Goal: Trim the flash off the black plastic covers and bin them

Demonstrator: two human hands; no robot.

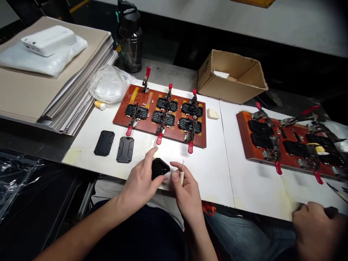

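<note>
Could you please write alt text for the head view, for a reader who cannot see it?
The person's left hand holds a small black part over a white table while the right hand holds a slim pale tool beside it. Behind lies a brown clamp board loaded with black parts; a co-worker's hand rests at lower right.

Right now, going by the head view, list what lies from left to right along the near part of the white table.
A black cover → second black cover → left hand gripping a black part → right hand holding a thin tool → a co-worker's hand at the far right.
</note>
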